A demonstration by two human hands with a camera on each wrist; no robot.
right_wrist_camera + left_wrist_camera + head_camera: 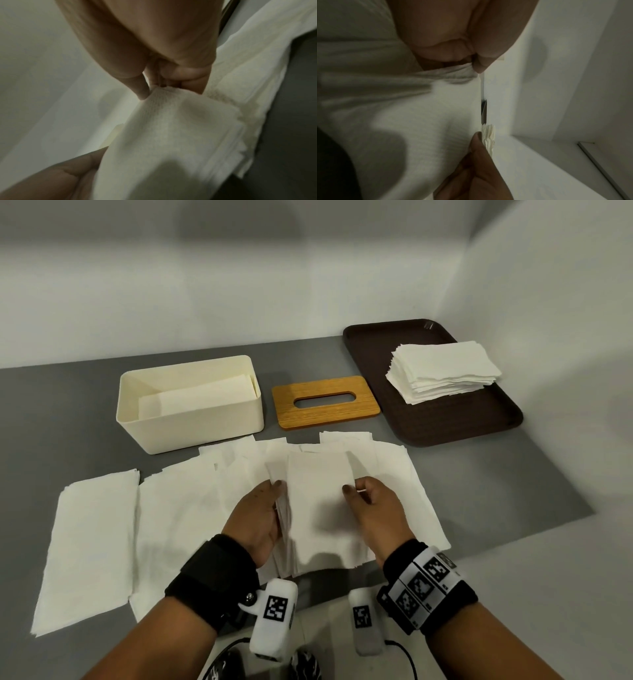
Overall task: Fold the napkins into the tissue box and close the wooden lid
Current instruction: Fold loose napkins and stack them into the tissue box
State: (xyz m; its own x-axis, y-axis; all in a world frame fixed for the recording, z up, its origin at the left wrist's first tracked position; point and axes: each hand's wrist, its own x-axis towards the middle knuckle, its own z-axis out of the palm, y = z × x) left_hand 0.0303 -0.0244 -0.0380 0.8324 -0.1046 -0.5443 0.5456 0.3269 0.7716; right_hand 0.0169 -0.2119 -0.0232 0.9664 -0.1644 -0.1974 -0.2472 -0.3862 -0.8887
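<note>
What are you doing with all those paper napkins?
Both hands, left hand and right hand, hold a folded bundle of napkins above more spread on the table. The tissue box is open with some inside. Its wooden lid lies beside it.

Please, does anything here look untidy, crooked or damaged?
Nothing looks damaged. The loose napkins lie fanned and overlapping unevenly on the table, and the tray stack has ragged edges. The wooden lid lies off the tissue box, beside it.
</note>
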